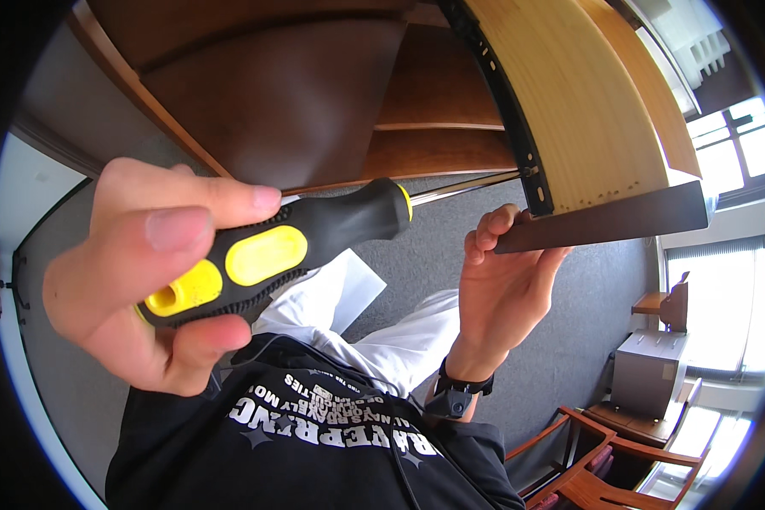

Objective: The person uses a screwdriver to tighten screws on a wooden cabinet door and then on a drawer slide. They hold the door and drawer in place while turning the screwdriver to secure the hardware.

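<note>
My left hand (136, 272) is wrapped round the black and yellow handle of a screwdriver (314, 234), close in front of the head view. The steel shaft runs to the right, and its tip meets the black drawer slide (525, 144) near its lower end. That slide is fixed along the side of a pale wooden drawer (582, 93) with a dark brown front panel (612, 219). My right hand (512, 280) grips the near edge of this front panel from below, fingertips behind it. Whether a screw sits under the tip is too small to tell.
A dark brown wooden cabinet (289, 93) fills the upper left. At the lower right are a wooden chair (603, 455) and a grey box-shaped unit (648, 370) near bright windows. A white sheet (359, 289) lies by my legs, above the grey carpet (433, 255).
</note>
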`<action>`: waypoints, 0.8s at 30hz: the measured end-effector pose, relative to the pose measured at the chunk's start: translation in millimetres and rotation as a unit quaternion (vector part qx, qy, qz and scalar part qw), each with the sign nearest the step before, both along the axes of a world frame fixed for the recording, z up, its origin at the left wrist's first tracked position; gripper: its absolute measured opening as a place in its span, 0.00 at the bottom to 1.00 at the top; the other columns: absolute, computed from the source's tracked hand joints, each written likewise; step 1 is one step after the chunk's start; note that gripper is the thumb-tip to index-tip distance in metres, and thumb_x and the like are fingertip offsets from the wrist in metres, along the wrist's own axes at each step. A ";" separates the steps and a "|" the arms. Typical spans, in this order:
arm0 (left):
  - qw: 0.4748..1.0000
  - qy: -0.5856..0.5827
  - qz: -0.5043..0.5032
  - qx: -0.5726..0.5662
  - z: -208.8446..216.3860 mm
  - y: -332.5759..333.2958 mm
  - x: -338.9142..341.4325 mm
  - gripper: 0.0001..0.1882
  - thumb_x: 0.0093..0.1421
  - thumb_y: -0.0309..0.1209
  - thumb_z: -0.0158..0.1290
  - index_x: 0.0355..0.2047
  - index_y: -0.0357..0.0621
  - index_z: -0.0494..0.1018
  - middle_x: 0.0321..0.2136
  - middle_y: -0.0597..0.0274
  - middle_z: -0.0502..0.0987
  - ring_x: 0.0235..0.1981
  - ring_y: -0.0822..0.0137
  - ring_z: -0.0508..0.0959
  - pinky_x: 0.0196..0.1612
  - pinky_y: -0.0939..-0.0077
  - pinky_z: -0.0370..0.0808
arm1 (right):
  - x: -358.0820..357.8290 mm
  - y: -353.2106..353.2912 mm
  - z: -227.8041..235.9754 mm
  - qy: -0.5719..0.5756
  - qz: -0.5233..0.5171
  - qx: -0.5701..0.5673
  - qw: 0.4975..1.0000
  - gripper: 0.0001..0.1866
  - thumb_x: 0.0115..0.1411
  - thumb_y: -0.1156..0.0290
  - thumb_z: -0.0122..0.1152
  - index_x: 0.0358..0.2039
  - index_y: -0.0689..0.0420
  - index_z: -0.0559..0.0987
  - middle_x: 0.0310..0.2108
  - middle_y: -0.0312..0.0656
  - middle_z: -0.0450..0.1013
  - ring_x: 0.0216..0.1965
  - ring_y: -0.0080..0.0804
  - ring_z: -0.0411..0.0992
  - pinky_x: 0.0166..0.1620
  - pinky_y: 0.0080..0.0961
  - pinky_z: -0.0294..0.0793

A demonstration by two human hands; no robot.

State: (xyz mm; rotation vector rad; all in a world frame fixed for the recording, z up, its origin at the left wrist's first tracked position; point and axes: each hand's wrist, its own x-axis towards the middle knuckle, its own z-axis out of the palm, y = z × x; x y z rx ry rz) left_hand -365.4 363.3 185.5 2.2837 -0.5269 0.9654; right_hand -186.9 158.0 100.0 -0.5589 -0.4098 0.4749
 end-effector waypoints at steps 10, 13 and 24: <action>0.970 -0.010 0.179 -0.162 -29.6 -13.0 6.8 0.36 0.57 0.49 0.52 0.62 0.46 0.57 0.40 0.52 0.73 0.28 0.69 0.72 0.29 0.79 0.68 | 0.8 0.4 -1.0 0.002 0.003 0.000 1.000 0.28 0.71 0.46 0.30 0.50 0.59 0.66 0.35 0.47 0.70 0.33 0.33 0.68 0.36 0.29 0.68; 0.904 0.137 0.186 -0.359 -19.4 -23.2 5.5 0.42 0.62 0.62 0.41 0.64 0.41 0.56 0.32 0.59 0.75 0.21 0.78 0.73 0.25 0.88 0.68 | 1.0 2.5 -2.6 0.001 0.010 0.010 1.000 0.28 0.71 0.45 0.30 0.50 0.59 0.66 0.35 0.47 0.70 0.33 0.32 0.67 0.36 0.30 0.68; 0.978 0.012 0.190 0.090 -10.2 0.0 -1.7 0.38 0.56 0.39 0.62 0.62 0.38 0.58 0.35 0.54 0.72 0.29 0.69 0.76 0.29 0.83 0.74 | 1.3 5.0 -4.0 -0.034 0.020 0.013 0.999 0.26 0.73 0.50 0.33 0.45 0.59 0.73 0.36 0.44 0.68 0.36 0.31 0.64 0.36 0.25 0.65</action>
